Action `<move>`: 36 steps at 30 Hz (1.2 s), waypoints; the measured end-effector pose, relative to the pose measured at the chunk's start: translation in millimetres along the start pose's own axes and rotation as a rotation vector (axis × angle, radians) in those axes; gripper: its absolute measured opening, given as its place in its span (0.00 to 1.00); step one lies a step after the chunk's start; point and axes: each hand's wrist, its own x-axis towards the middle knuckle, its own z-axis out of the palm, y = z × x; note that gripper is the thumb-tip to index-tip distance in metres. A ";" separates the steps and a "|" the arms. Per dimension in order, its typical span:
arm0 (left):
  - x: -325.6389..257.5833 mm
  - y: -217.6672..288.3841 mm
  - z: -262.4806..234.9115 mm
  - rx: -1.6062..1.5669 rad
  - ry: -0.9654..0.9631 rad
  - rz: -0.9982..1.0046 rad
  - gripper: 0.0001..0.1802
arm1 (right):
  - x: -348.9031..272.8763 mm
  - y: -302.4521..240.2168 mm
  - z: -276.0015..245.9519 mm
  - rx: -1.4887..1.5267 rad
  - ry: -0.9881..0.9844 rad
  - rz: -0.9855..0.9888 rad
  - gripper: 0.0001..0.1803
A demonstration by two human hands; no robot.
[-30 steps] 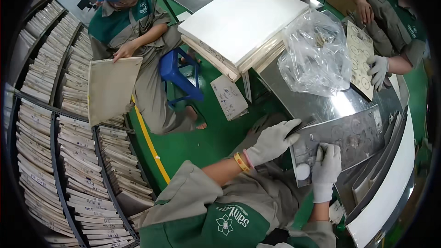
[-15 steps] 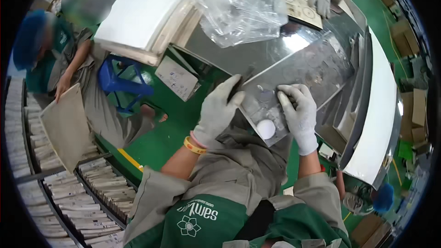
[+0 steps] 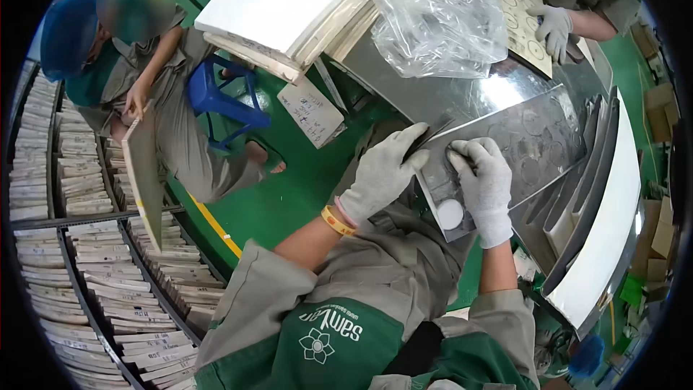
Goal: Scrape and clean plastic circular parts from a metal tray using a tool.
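Note:
My left hand (image 3: 384, 173), in a whitish knit glove, pinches a thin dark strip (image 3: 431, 132) between thumb and fingers at the left edge of a grey flat panel (image 3: 498, 166). Circular outlines and shiny marks cover the panel, which lies tilted across the table edge toward my lap. Resting over the panel, my gloved right hand (image 3: 485, 186) has its thumb and fingertips pressed together; what they grip is mostly hidden. A white round disc (image 3: 450, 214) sits on the panel's near corner, just left of my right hand.
Crumpled clear plastic (image 3: 440, 18) lies on the metal table beside stacked white boards (image 3: 281, 7). Upright dark sheets (image 3: 577, 188) stand at the right. Across the table, another person's gloved hand (image 3: 554, 29) touches a cream board with circles (image 3: 520, 14). A seated person holds a board (image 3: 141, 180) near shelving.
The whole view has shifted, so things sit farther right and lower. The seated person's board has turned nearly edge-on. My hands keep almost the same places over the panel.

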 end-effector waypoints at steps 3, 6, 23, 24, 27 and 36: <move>-3.1 -1.7 -3.1 0.003 0.007 -0.014 0.23 | 1.5 -1.4 2.8 0.041 -0.021 0.020 0.07; -0.8 -2.7 -2.0 -0.008 -0.002 -0.027 0.23 | 0.6 -0.5 6.4 -0.066 0.007 -0.044 0.07; -10.0 -14.4 4.7 -0.480 0.119 -0.174 0.25 | -1.7 6.7 21.1 -0.366 -0.008 -0.019 0.08; -14.1 -15.6 5.0 -0.455 0.170 -0.232 0.24 | -3.0 5.3 21.7 -0.352 0.003 -0.016 0.08; -23.5 -54.6 6.4 -0.818 0.408 -0.524 0.15 | -3.7 7.2 23.2 -0.283 0.066 0.007 0.07; -54.3 -293.7 -23.2 -0.457 0.609 -1.001 0.17 | 0.3 -1.8 4.0 -0.032 -0.041 -0.012 0.10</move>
